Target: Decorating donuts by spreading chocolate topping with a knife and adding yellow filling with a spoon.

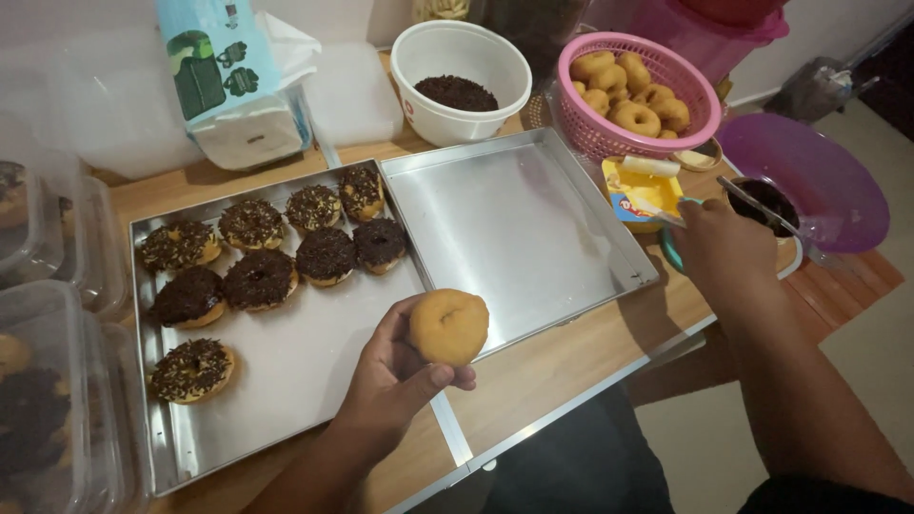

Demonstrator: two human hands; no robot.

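Plain donut up in my left hand, my right hand over at the spread tub.

Biggest risk, I judge: the 2 steel trays (519,224) overhang the desk (562,357) edge, so a knock from my arm could tip them and the 9 sprinkled donuts (259,278). Smaller risk: the plain donut (449,326) could slip, since my left hand (395,371) only pinches it with half-curled fingers above the trays' join. My right hand (719,247) is closed around a knife (757,205) by the yellow tub (643,195); spread could drip.
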